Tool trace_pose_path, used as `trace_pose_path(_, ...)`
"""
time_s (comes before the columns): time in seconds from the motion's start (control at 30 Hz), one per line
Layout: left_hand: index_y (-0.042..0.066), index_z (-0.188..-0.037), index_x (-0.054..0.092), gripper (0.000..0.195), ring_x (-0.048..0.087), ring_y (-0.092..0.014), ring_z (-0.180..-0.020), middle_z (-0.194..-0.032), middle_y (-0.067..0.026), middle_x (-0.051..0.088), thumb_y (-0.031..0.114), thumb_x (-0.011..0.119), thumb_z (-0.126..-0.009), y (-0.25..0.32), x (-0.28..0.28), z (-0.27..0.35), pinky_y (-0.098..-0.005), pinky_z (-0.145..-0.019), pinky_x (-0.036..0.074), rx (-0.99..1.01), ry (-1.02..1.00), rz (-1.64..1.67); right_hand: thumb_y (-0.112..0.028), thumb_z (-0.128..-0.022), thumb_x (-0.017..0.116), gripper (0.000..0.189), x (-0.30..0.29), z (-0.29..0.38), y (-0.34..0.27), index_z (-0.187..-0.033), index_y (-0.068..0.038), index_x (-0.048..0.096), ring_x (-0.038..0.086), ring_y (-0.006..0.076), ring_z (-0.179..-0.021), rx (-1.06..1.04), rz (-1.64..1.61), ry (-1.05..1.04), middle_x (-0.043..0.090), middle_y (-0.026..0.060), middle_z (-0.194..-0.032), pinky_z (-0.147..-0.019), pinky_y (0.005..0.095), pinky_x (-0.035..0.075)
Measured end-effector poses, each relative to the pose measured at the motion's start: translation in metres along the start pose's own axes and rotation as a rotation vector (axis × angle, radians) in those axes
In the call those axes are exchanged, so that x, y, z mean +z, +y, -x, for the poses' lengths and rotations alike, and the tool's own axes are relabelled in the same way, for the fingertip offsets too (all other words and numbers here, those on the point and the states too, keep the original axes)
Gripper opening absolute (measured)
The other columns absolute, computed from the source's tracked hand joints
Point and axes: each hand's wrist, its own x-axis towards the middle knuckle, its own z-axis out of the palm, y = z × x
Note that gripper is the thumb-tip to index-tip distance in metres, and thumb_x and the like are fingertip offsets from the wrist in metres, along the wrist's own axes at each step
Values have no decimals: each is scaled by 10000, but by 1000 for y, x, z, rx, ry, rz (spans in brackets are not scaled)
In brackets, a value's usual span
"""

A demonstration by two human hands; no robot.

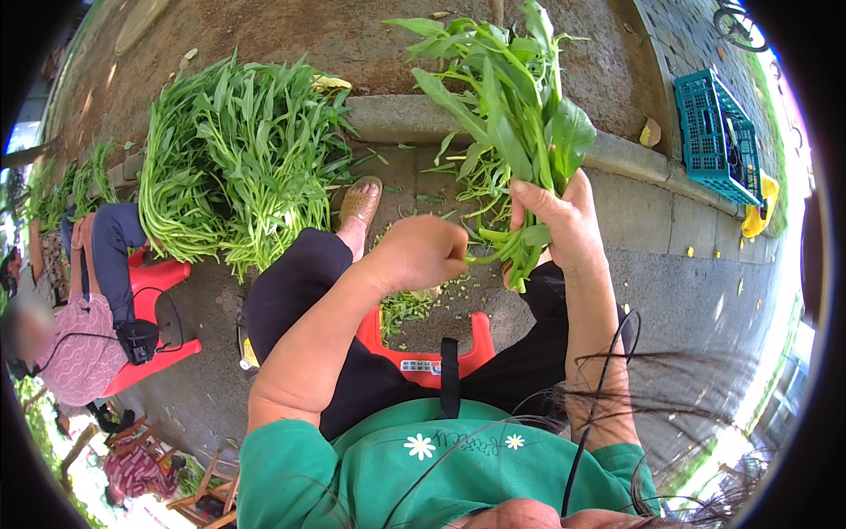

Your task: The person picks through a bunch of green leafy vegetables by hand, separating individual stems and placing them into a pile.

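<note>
My right hand [572, 221] is closed around the stems of a bunch of leafy greens [522, 112], which looks like water spinach; its leaves point up and away from me. Just left of the cut ends, my left hand [429, 251] pinches a green stem [481, 259] between thumb and fingers. More loose greens hang or lie behind the held bunch; which, I cannot tell. A large heap of the same greens [264, 145] rests on the ground at the left, stems towards me. Trimmed bits [403, 307] are scattered between my feet.
I sit on a red plastic stool [423, 360]. A concrete kerb [403, 119] runs across in front. At the right stands a teal plastic crate [717, 142] beside a yellow bag [760, 208]. Another person [86, 344] sits at the left on a red stool [155, 284], near more greens.
</note>
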Motion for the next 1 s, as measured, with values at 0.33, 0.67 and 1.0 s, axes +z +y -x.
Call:
trace_pose_path(0.33, 87, -1039, 610, 372, 618, -328, -915, -905, -138, 636, 317, 687, -757, -23, 24, -3, -422, -794, 489, 36, 107, -335, -164, -823, 605, 188, -5, -2, -5, -888, 2, 547, 484, 126, -501, -89, -219, 106, 510, 47, -611, -489, 259, 418)
trace_pose_path(0.67, 20, -978, 656, 194, 618, -130, -755, -840, -63, 665, 185, 602, -891, -13, -5, -6, -266, -682, 497, 187, 515, 932, -169, -818, 585, 170, -8, -7, -4, -852, -14, 525, 472, 122, -550, -78, -512, 39, 506, 52, -652, -521, 255, 411)
trace_pose_path(1.0, 21, -1009, 641, 274, 625, -125, -755, -879, -62, 667, 271, 575, -920, -6, -16, 5, -246, -690, 506, 292, 644, 1284, -70, -879, 474, 354, -31, -15, 9, -1197, 76, 418, 417, 92, -637, -38, -1086, -99, 445, 48, -834, -559, 229, 389)
